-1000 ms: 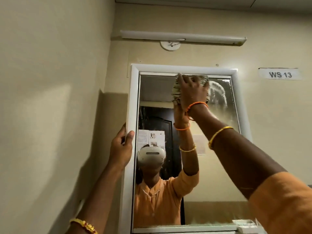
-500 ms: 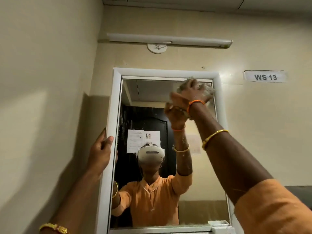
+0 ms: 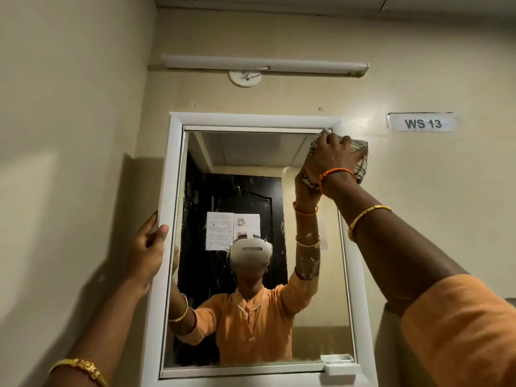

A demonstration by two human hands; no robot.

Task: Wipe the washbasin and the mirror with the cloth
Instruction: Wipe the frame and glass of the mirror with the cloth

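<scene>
- Nearest the lens, low on the left: left hand [image 3: 148, 248] wrapped round the mirror's white frame [image 3: 164, 219], thumb on the front face, fingers hooked behind the outer edge, steadying it.
- Farther up, under the right hand [image 3: 331, 160]: cloth [image 3: 360, 156] bunched and gripped, fingers curled over it, pressed onto the top right corner of the mirror [image 3: 251, 169], overlapping frame and wall just beyond the fingertips.
- Below those fingers: glass looking fairly clear, a faint mottled patch by the reflected forearm; probably mid-way through the mirror, lower glass judged still to do.
- Washbasin out of view; cannot tell whether wiped.
- Against half a second ago: cloth slid rightward from the upper glass to the corner; left grip unchanged on the frame.
- Farthest, above the fingers: tube light [image 3: 265, 64] and "WS 13" label [image 3: 423, 122] on the wall.
</scene>
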